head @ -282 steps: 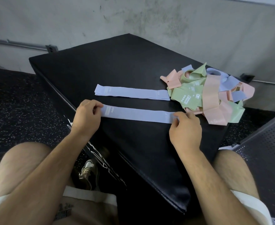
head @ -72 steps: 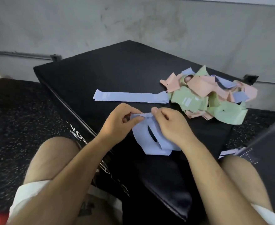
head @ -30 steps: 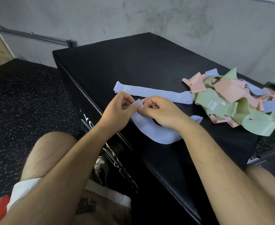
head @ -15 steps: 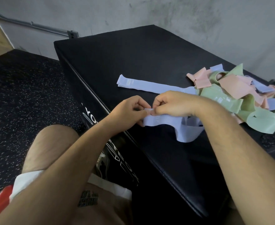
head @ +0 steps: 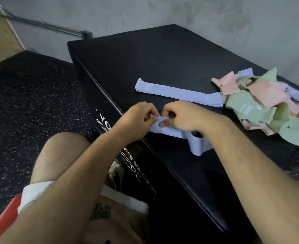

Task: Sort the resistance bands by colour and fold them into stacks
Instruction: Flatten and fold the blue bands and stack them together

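On the black padded box the mixed pile of pink, green and lilac bands at three o'clock looks unchanged, and the first lilac band lies flat at twelve. The second lilac band, stretched flat seconds ago, is now doubled at centre with its slack looping toward five o'clock. The left hand and right hand both pinch its gathered ends, so folding has begun, though most of the sorting remains.

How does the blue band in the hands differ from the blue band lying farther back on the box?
The held band is bunched and looped; the far band lies flat and straight. The left hand and right hand pinch the held band; neither touches the far band. The far band's end reaches the pile; the held band lies apart from it. Both are light blue.
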